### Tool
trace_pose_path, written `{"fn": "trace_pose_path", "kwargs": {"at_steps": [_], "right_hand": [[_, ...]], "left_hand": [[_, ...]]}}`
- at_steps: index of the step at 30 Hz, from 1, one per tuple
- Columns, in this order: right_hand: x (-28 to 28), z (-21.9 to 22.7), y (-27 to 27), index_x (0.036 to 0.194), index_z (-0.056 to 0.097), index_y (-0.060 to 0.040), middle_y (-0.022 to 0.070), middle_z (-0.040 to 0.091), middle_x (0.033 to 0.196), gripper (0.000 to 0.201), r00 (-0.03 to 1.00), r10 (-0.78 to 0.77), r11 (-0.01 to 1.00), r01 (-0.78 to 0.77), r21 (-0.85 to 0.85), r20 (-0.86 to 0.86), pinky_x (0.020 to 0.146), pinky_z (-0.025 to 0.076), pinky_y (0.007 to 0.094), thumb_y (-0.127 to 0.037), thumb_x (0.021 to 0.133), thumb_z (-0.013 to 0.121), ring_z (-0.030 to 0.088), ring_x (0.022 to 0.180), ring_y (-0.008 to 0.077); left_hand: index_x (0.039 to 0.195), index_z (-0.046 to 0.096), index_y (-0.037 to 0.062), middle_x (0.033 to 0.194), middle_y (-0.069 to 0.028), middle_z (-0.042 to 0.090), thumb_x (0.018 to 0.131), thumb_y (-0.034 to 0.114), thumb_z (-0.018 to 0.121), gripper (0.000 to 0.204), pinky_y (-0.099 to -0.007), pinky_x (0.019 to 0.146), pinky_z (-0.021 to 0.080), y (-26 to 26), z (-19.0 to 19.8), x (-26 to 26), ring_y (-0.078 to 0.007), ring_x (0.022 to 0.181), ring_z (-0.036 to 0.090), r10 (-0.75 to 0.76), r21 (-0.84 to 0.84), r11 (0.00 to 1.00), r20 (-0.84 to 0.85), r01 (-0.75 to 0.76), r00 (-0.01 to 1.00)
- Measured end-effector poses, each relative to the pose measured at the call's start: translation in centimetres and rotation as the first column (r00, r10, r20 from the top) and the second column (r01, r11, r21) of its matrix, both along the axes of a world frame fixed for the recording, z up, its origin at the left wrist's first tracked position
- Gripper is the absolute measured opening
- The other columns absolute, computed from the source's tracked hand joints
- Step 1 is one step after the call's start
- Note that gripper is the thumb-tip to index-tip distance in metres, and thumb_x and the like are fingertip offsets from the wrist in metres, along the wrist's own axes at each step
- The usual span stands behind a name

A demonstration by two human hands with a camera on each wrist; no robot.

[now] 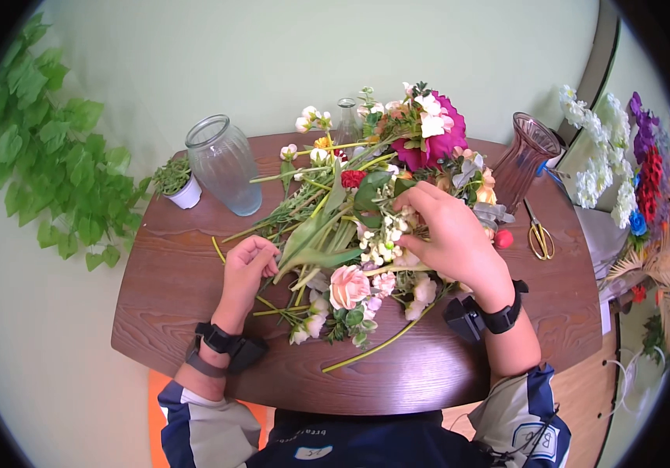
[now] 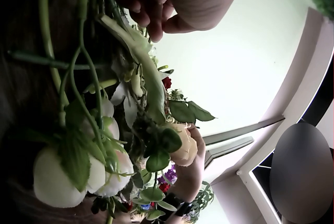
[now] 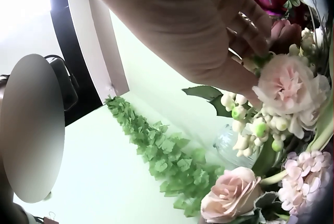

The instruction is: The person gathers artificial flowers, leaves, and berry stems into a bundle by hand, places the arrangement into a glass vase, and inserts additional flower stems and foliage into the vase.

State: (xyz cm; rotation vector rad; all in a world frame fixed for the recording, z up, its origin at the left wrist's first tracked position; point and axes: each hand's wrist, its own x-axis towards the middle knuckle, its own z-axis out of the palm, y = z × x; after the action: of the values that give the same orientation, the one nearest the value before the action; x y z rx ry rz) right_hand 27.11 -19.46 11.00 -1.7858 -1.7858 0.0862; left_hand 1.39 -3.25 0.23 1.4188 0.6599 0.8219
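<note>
Loose artificial flowers lie heaped mid-table in the head view. At the heap's left side, my left hand (image 1: 249, 269) has loosely curled fingers beside a broad green leaf (image 1: 315, 257); the left wrist view shows nothing between them. My right hand (image 1: 456, 234) reaches into the heap from the right, thumb and fingers apart around a white berry sprig (image 1: 382, 242). In the right wrist view its fingertips are partly hidden behind a pale pink flower (image 3: 287, 86). A peach rose (image 1: 349, 287) lies in front, and a large magenta bloom (image 1: 444, 132) sits at the back.
A clear glass vase (image 1: 225, 168) and a small potted plant (image 1: 179, 183) stand at the left. A pinkish glass vase (image 1: 518, 160) and gold-handled scissors (image 1: 540, 238) are at the right. A small clear bottle (image 1: 347, 121) stands behind the flowers.
</note>
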Motion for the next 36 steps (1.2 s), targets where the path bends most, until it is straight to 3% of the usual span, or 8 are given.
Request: {"fn": "trace_pose_path", "kwargs": {"at_steps": [11, 18, 23, 25, 26, 31, 34, 36], "right_hand": [[0.1, -0.1, 0.0, 0.083, 0.059, -0.0054, 0.0081, 0.053, 0.076, 0.022, 0.94, -0.056, 0.979, -0.015, 0.205, 0.336, 0.068, 0.046, 0.0376, -0.004, 0.062, 0.062, 0.056, 0.079, 0.0267], [-1.9, 3.0, -2.5, 0.084, 0.056, -0.0047, 0.0094, 0.049, 0.069, 0.025, 0.985, -0.124, 0.852, 0.043, 0.522, 0.122, 0.057, 0.042, 0.0366, -0.005, 0.059, 0.059, 0.052, 0.066, 0.028], [-2.1, 2.7, -2.8, 0.086, 0.057, -0.004, 0.0111, 0.055, 0.073, 0.023, 0.977, -0.125, 0.931, 0.056, 0.361, 0.172, 0.058, 0.045, 0.0391, -0.006, 0.063, 0.06, 0.056, 0.068, 0.03], [-1.4, 1.4, -2.2, 0.092, 0.059, -0.0031, 0.0147, 0.058, 0.08, 0.028, 0.981, -0.131, 0.99, 0.122, 0.071, 0.14, 0.064, 0.046, 0.0419, -0.004, 0.064, 0.06, 0.058, 0.077, 0.0352], [-1.1, 1.1, -1.9, 0.094, 0.059, -0.0019, 0.0165, 0.057, 0.081, 0.028, 0.987, -0.099, 0.994, 0.094, 0.049, 0.122, 0.066, 0.046, 0.0436, -0.002, 0.066, 0.059, 0.058, 0.078, 0.0371], [-0.8, 0.3, -1.1, 0.094, 0.059, -0.0017, 0.0145, 0.055, 0.082, 0.03, 0.991, -0.047, 0.987, 0.027, 0.157, 0.126, 0.067, 0.046, 0.0426, 0.006, 0.065, 0.055, 0.057, 0.078, 0.0357], [-1.6, 1.0, -1.1, 0.093, 0.061, -0.0031, 0.0119, 0.053, 0.081, 0.031, 0.985, 0.025, 0.963, -0.07, 0.259, 0.17, 0.066, 0.046, 0.0408, 0.008, 0.064, 0.055, 0.056, 0.078, 0.0329], [-2.2, 1.2, -1.1, 0.092, 0.062, -0.0043, 0.0104, 0.052, 0.081, 0.032, 0.979, 0.053, 0.947, -0.112, 0.301, 0.196, 0.065, 0.046, 0.0397, 0.008, 0.063, 0.056, 0.055, 0.077, 0.0308]], "left_hand": [[0.085, 0.059, 0.0043, 0.065, 0.0017, 0.058, 0.091, 0.011, 0.056, 0.01, -0.016, 0.054, 0.036, 0.2, -0.3, -0.1, -0.003, 0.057, 0.051, 0.003, 0.015, 1.0, -0.013, -0.003, 1.0], [0.084, 0.06, 0.005, 0.065, 0.0024, 0.057, 0.091, 0.011, 0.056, 0.01, -0.0165, 0.055, 0.036, 0.2, 0.0, -0.1, -0.0033, 0.058, 0.051, 0.082, 0.049, 0.996, -0.017, -0.081, 0.996], [0.084, 0.06, 0.0051, 0.064, 0.0023, 0.057, 0.091, 0.012, 0.056, 0.011, -0.0164, 0.055, 0.035, 0.6, -0.5, -0.1, -0.0033, 0.058, 0.051, 0.067, 0.048, 0.997, -0.047, -0.065, 0.997], [0.083, 0.06, 0.0051, 0.064, 0.0023, 0.057, 0.091, 0.012, 0.056, 0.011, -0.0165, 0.055, 0.035, 0.7, -0.5, -0.1, -0.0033, 0.058, 0.051, 0.069, 0.042, 0.997, -0.053, -0.067, 0.996], [0.083, 0.06, 0.0053, 0.063, 0.0023, 0.057, 0.091, 0.013, 0.056, 0.012, -0.0164, 0.055, 0.035, 0.7, -0.5, -0.1, -0.0033, 0.058, 0.052, 0.07, 0.039, 0.997, -0.051, -0.068, 0.996], [0.089, 0.063, 0.0051, 0.068, 0.0026, 0.058, 0.088, 0.012, 0.06, 0.007, -0.0159, 0.056, 0.037, 0.6, -0.7, -0.2, -0.0033, 0.06, 0.051, -0.036, 0.025, 0.999, -0.078, 0.038, 0.996], [0.103, 0.064, 0.0057, 0.092, 0.0013, 0.057, 0.075, 0.007, 0.073, 0.029, -0.0177, 0.063, 0.04, -0.4, 0.2, 0.4, -0.0051, 0.072, 0.048, -0.143, 0.317, 0.925, -0.223, 0.21, 0.964], [0.102, 0.064, 0.0055, 0.094, 0.0006, 0.056, 0.074, 0.007, 0.073, 0.03, -0.0189, 0.064, 0.04, -0.7, 0.4, 0.6, -0.0061, 0.073, 0.048, -0.124, 0.396, 0.892, -0.245, 0.216, 0.961]]}}
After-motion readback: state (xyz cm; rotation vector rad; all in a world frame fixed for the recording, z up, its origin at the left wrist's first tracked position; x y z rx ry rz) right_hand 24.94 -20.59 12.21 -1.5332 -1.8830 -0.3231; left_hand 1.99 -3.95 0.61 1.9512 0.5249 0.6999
